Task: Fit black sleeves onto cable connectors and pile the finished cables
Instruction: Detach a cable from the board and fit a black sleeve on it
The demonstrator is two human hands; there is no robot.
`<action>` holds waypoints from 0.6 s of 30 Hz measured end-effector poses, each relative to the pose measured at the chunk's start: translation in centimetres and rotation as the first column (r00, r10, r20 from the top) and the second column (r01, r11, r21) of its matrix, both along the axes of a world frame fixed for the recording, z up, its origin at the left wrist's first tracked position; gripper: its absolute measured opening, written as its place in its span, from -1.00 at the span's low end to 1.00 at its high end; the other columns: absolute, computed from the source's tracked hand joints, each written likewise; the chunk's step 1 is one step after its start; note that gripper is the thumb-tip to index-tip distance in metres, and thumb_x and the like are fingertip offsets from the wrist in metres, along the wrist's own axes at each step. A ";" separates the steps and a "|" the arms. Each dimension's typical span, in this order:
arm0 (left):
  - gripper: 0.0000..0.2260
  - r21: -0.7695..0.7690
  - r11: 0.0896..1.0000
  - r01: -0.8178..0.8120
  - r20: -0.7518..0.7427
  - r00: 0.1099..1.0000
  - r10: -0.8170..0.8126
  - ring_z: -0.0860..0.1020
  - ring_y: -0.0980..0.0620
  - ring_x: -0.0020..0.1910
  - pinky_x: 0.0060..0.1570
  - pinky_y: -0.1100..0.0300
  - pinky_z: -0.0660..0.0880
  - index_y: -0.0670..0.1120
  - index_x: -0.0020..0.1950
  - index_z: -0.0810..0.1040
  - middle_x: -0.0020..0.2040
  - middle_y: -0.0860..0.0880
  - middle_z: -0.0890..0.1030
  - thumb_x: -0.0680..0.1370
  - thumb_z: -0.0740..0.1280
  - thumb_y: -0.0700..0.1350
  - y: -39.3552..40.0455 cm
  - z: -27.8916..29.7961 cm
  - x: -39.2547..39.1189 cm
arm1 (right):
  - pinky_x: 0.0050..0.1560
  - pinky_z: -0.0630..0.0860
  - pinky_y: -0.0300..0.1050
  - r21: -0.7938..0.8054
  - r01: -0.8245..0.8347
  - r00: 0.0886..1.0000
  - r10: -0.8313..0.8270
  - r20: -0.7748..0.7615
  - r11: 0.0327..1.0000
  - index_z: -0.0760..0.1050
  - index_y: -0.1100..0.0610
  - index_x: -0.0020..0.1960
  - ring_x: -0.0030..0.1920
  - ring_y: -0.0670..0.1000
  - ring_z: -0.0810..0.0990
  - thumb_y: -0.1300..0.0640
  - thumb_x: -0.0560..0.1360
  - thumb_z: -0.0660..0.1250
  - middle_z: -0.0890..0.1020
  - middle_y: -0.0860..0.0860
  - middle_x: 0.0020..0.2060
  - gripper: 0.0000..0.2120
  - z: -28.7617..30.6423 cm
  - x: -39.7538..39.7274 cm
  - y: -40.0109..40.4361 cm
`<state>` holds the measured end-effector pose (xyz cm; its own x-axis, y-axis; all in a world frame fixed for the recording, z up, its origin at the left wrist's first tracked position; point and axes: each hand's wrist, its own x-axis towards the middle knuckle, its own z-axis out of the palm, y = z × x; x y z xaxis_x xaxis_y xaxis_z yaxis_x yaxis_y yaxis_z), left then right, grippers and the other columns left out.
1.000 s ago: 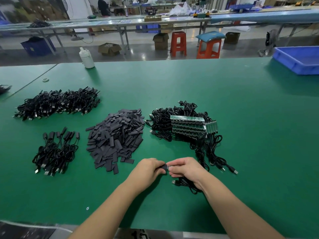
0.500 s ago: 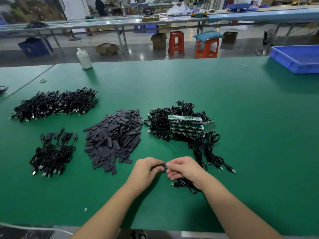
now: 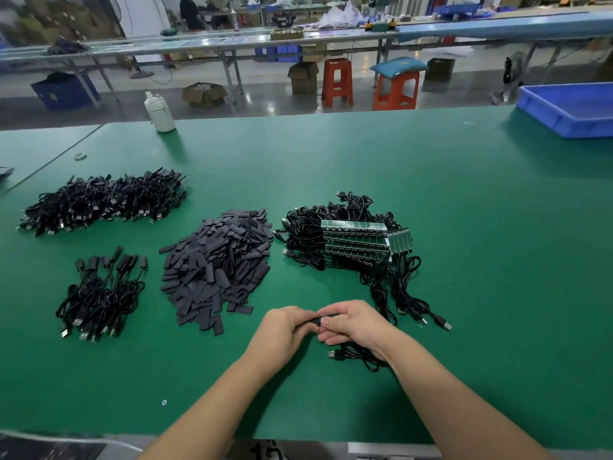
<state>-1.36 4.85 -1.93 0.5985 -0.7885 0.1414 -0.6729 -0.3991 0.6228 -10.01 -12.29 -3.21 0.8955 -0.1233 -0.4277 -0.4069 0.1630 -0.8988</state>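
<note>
Pinching sleeve [image 3: 316, 322] (lying left-right), both hands

Sleeve [image 3: 315, 322] further between closer hands.

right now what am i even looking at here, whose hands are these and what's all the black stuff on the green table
There is no machine here. The picture comes from a camera worn on a person's head, looking forward and down, so the two bare arms are the wearer's own.

The left hand and right hand meet over the green table and together pinch a small black sleeve at the end of a cable that trails under the right wrist.

On the table lie four heaps: a pile of loose flat black sleeves in the middle, a bundle of cables with small green circuit boards to its right, a small pile of cables with sleeved ends at near left, and a large cable heap behind it. Further back stand a white bottle and a blue bin.
</note>
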 end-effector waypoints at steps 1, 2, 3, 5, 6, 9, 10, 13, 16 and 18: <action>-0.84 -0.019 1.000 -0.010 -0.002 1.000 0.010 0.59 0.14 -0.12 -0.04 0.38 0.46 0.00 0.10 0.70 -0.10 0.05 0.69 0.54 0.42 -0.12 0.1 0.0 -0.1 | -0.07 0.64 -0.18 -0.006 -0.003 1.000 0.003 -0.004 1.000 0.56 0.21 0.16 -0.06 0.07 0.73 0.27 0.58 0.36 0.74 0.14 -0.11 -0.84 -0.1 0.0 0.0; -0.85 -0.036 0.999 -0.020 -0.004 1.000 0.020 0.59 0.16 -0.13 -0.05 0.45 0.42 0.00 0.08 0.71 -0.11 0.06 0.69 0.53 0.43 -0.13 0.1 0.0 -0.3 | -0.06 0.64 -0.18 -0.011 -0.004 1.000 0.004 -0.008 1.000 0.57 0.22 0.14 -0.05 0.07 0.73 0.26 0.58 0.37 0.74 0.14 -0.11 -0.85 -0.1 0.1 0.0; -0.85 -0.049 0.998 -0.028 -0.008 1.000 0.027 0.58 0.19 -0.13 -0.06 0.50 0.39 -0.01 0.08 0.71 -0.11 0.07 0.70 0.53 0.43 -0.13 0.1 0.0 -0.4 | -0.07 0.64 -0.19 -0.016 -0.006 1.000 0.006 -0.012 1.000 0.57 0.23 0.14 -0.04 0.07 0.73 0.26 0.57 0.37 0.74 0.14 -0.10 -0.85 -0.1 0.1 0.0; -0.85 -0.062 0.997 -0.037 -0.026 0.999 0.035 0.58 0.21 -0.12 -0.05 0.54 0.35 -0.02 0.08 0.71 -0.09 0.07 0.70 0.53 0.43 -0.14 0.1 -0.1 -0.6 | -0.07 0.64 -0.19 -0.029 -0.010 1.000 0.010 -0.017 1.000 0.58 0.24 0.12 -0.03 0.07 0.73 0.25 0.58 0.37 0.74 0.14 -0.10 -0.86 -0.2 0.1 0.0; -0.85 -0.065 0.997 -0.040 -0.031 0.999 0.038 0.57 0.22 -0.11 -0.04 0.55 0.35 -0.02 0.08 0.71 -0.09 0.08 0.70 0.53 0.44 -0.14 0.1 -0.2 -0.7 | -0.06 0.64 -0.19 -0.038 -0.012 1.000 0.011 -0.020 0.999 0.58 0.25 0.11 -0.03 0.07 0.73 0.25 0.58 0.37 0.74 0.14 -0.10 -0.87 -0.2 0.1 0.0; -0.86 -0.068 0.997 -0.047 -0.029 0.999 0.045 0.57 0.23 -0.11 -0.03 0.53 0.37 -0.02 0.07 0.70 -0.09 0.08 0.70 0.53 0.44 -0.14 0.1 -0.4 -0.8 | -0.05 0.64 -0.19 -0.061 -0.021 0.999 0.020 -0.025 0.998 0.60 0.25 0.05 -0.04 0.06 0.73 0.25 0.58 0.36 0.74 0.15 -0.10 -0.91 -0.4 0.1 0.1; -0.85 -0.061 0.997 -0.043 -0.025 0.999 0.041 0.58 0.20 -0.09 -0.02 0.49 0.39 -0.02 0.07 0.70 -0.08 0.07 0.69 0.53 0.44 -0.13 0.0 -0.4 -0.8 | -0.06 0.63 -0.20 -0.069 -0.027 0.999 0.025 -0.025 0.997 0.60 0.25 0.04 -0.05 0.05 0.73 0.26 0.59 0.35 0.74 0.15 -0.10 -0.92 -0.4 0.1 0.2; -0.83 -0.026 0.999 -0.020 -0.002 1.000 0.020 0.60 0.12 -0.04 0.04 0.31 0.47 -0.04 0.13 0.68 -0.04 0.04 0.69 0.54 0.42 -0.13 -0.2 -0.6 -0.7 | -0.03 0.63 -0.21 -0.074 -0.033 0.999 0.032 -0.021 0.997 0.59 0.27 0.07 -0.05 0.03 0.73 0.28 0.60 0.32 0.73 0.16 -0.09 -0.89 -0.5 0.1 0.2; -0.79 0.011 1.000 -0.027 0.013 1.000 0.027 0.59 0.07 0.02 0.10 0.21 0.48 -0.05 0.18 0.66 0.02 0.01 0.68 0.56 0.39 -0.11 -0.5 -0.7 -0.5 | 0.04 0.64 -0.17 -0.051 -0.021 1.000 0.020 -0.010 0.998 0.54 0.31 0.18 -0.01 0.06 0.72 0.30 0.62 0.28 0.71 0.21 -0.02 -0.83 -0.4 -0.1 0.1; -0.77 0.047 0.999 -0.025 0.021 0.999 0.024 0.59 0.04 0.04 0.12 0.17 0.48 -0.04 0.21 0.64 0.05 0.00 0.67 0.57 0.38 -0.09 -0.8 -0.7 -0.4 | 0.04 0.63 -0.18 -0.042 -0.009 1.000 0.009 -0.010 0.999 0.49 0.34 0.25 0.01 0.07 0.72 0.32 0.63 0.25 0.69 0.24 0.02 -0.79 -0.5 -0.2 0.1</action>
<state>-1.77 4.04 -2.59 0.6155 -0.7795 0.1162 -0.6746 -0.4448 0.5891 -10.24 -12.23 -3.68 0.8926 -0.1335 -0.4307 -0.4165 0.1217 -0.9009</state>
